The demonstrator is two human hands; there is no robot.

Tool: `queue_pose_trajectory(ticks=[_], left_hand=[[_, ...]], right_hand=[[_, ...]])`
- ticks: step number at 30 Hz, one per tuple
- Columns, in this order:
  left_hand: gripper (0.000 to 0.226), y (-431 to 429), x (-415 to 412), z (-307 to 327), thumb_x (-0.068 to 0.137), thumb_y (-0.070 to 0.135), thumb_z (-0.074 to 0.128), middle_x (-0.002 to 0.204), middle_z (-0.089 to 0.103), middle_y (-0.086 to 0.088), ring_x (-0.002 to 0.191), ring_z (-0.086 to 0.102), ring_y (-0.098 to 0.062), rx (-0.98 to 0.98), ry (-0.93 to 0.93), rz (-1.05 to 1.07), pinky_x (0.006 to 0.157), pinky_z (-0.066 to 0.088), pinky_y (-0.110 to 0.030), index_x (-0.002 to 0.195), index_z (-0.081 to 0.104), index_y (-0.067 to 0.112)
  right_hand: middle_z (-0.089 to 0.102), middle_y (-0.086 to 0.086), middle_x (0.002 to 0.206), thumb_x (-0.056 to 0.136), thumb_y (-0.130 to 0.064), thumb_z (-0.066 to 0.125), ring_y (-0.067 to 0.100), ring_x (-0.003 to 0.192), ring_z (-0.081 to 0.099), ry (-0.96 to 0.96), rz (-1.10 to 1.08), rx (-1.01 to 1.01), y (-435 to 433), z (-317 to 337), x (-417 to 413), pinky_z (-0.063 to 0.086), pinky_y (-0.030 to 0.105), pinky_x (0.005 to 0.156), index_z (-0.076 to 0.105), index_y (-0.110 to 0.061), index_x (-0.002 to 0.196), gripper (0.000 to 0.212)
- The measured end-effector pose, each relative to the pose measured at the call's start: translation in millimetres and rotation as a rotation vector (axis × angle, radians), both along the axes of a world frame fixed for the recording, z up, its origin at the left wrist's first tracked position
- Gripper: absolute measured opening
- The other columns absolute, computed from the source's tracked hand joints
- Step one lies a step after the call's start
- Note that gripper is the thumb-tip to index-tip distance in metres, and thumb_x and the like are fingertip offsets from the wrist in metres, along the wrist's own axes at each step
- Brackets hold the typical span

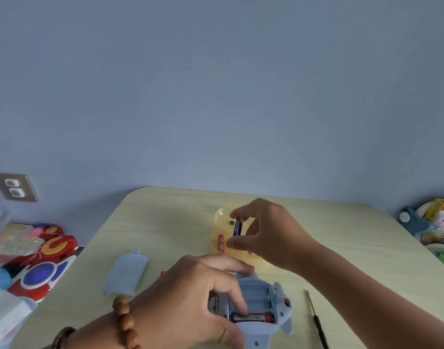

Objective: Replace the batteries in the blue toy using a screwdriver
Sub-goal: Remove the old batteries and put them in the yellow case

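The blue toy lies belly-up near the table's front edge, its battery bay open. One red battery sits in the nearest slot. My left hand grips the toy, a finger pressing beside that battery. My right hand hovers over a yellow bowl and pinches a dark blue battery between thumb and fingers. A second red battery lies in the bowl. The blue battery cover rests to the left. The screwdriver lies to the right of the toy.
A red, white and blue toy and other clutter sit off the table's left edge. More toys and boxes are piled at the far right. A wall socket is on the blue wall. A small dark screw lies in the bowl.
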State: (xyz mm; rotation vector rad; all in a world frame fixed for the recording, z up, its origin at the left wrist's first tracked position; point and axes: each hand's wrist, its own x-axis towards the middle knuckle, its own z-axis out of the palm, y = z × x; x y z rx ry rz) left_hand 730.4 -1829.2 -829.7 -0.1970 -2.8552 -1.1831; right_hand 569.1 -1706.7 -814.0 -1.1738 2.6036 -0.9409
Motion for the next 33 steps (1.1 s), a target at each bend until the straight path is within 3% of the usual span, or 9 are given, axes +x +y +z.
queue_pose_trajectory(ticks=[4, 10, 15, 20, 25, 28, 30, 33], left_hand=[[0.022, 2, -1, 1, 0.064, 0.046, 0.091, 0.131, 0.047, 0.046, 0.117, 0.05, 0.018, 0.026, 0.005, 0.008, 0.098, 0.045, -0.019, 0.075, 0.073, 0.05], [0.025, 1, 0, 1, 0.063, 0.047, 0.091, 0.131, 0.048, 0.044, 0.118, 0.05, 0.017, 0.038, -0.012, 0.023, 0.101, 0.045, -0.024, 0.083, 0.077, 0.044], [0.022, 2, 0, 5, 0.063, 0.049, 0.09, 0.132, 0.047, 0.043, 0.116, 0.05, 0.017, 0.026, -0.025, 0.01, 0.102, 0.045, -0.028, 0.077, 0.072, 0.051], [0.03, 1, -2, 2, 0.063, 0.05, 0.09, 0.133, 0.046, 0.042, 0.116, 0.051, 0.015, 0.006, -0.027, 0.022, 0.102, 0.045, -0.029, 0.088, 0.077, 0.04], [0.031, -1, -2, 4, 0.063, 0.045, 0.092, 0.132, 0.048, 0.04, 0.119, 0.05, 0.014, -0.007, -0.039, 0.018, 0.101, 0.045, -0.026, 0.089, 0.077, 0.037], [0.03, -1, -3, 3, 0.061, 0.039, 0.094, 0.13, 0.052, 0.038, 0.115, 0.054, 0.013, 0.012, -0.035, 0.041, 0.1, 0.046, -0.025, 0.086, 0.078, 0.033], [0.03, -1, -2, 2, 0.062, 0.039, 0.093, 0.131, 0.051, 0.038, 0.115, 0.053, 0.015, 0.015, -0.039, 0.049, 0.103, 0.044, -0.023, 0.086, 0.077, 0.034], [0.033, 1, -3, 4, 0.061, 0.042, 0.093, 0.134, 0.047, 0.04, 0.12, 0.046, 0.019, -0.047, -0.055, 0.041, 0.106, 0.039, -0.019, 0.089, 0.076, 0.036]], right_hand=[[0.062, -0.01, 0.099, 0.069, -0.04, 0.087, 0.007, 0.079, 0.063, 0.119, 0.082, 0.067, -7, -9, 0, 0.052, 0.022, 0.072, 0.072, -0.025, 0.107, 0.043], [0.069, -0.014, 0.098, 0.065, -0.037, 0.09, 0.003, 0.088, 0.063, 0.048, 0.13, 0.095, -9, -9, -13, 0.053, 0.02, 0.072, 0.074, -0.029, 0.099, 0.039], [0.067, -0.015, 0.103, 0.067, -0.036, 0.089, 0.003, 0.091, 0.062, 0.065, 0.171, 0.089, -7, -14, -16, 0.052, 0.018, 0.07, 0.073, -0.031, 0.104, 0.041], [0.066, -0.017, 0.108, 0.07, -0.031, 0.087, 0.001, 0.094, 0.061, 0.052, 0.178, 0.081, -3, -15, -15, 0.054, 0.02, 0.078, 0.069, -0.031, 0.114, 0.048], [0.068, -0.02, 0.108, 0.077, -0.044, 0.079, -0.003, 0.101, 0.064, 0.035, 0.094, -0.158, 35, 2, 5, 0.056, 0.022, 0.084, 0.067, -0.037, 0.112, 0.038], [0.06, -0.034, 0.118, 0.066, -0.046, 0.088, -0.011, 0.108, 0.06, -0.224, 0.223, 0.001, 76, 14, 33, 0.056, 0.016, 0.084, 0.056, -0.052, 0.12, 0.063], [0.056, -0.04, 0.118, 0.058, -0.041, 0.093, -0.013, 0.103, 0.061, -0.255, 0.244, 0.108, 90, 5, 49, 0.055, 0.012, 0.079, 0.052, -0.059, 0.119, 0.075], [0.065, -0.029, 0.109, 0.06, -0.028, 0.094, 0.001, 0.091, 0.068, -0.209, 0.182, -0.031, 94, -18, 56, 0.061, 0.025, 0.073, 0.062, -0.05, 0.116, 0.068]])
